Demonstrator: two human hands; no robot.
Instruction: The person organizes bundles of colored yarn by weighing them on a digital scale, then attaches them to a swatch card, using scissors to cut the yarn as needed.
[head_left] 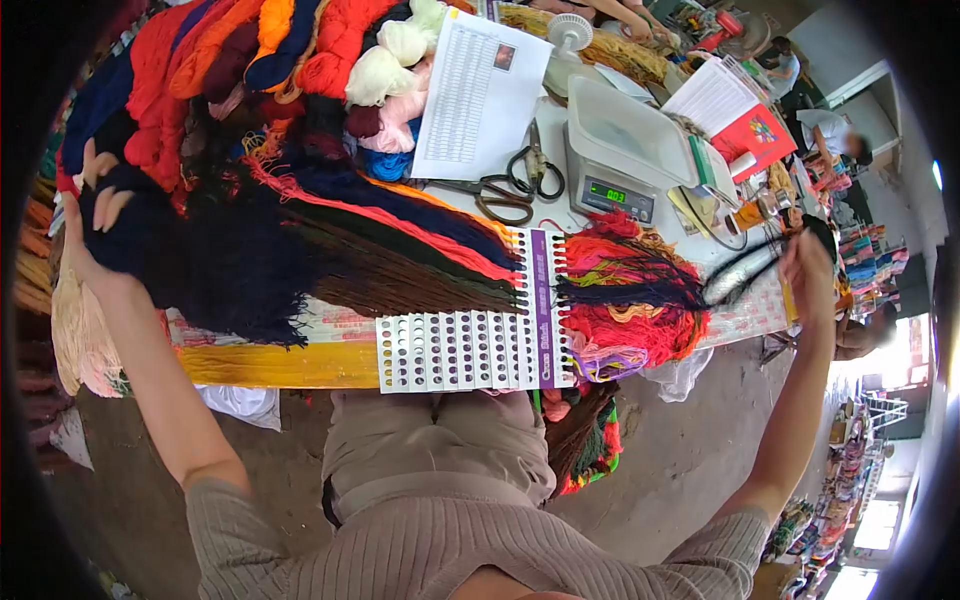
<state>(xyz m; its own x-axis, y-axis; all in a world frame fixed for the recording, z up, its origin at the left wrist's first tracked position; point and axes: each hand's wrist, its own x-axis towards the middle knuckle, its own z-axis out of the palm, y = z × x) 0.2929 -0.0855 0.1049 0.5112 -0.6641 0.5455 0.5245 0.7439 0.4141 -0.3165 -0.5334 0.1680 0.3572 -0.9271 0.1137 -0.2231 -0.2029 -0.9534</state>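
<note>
My left hand (95, 215) is at the far left, its fingers spread around a dark navy bundle of thread (215, 240). At the right, my right hand (805, 265) is closed on dark thread (745, 275) that runs from the punched cards. Those white cards (455, 352) with rows of holes and a purple strip (545, 310) lie at the table's front edge. Red, dark green and brown threads (400, 275) stretch left from the card holes. A tangle of red and multicoloured thread (640, 290) lies just right of the strip.
Scissors (505, 200), a scale (615, 200) with a clear tray (630, 130), and a printed sheet (475, 95) are behind the cards. Yarn skeins (330, 45) fill the back left. A small fan (570, 35) and a red booklet (755, 140) stand farther back. Other people are beyond.
</note>
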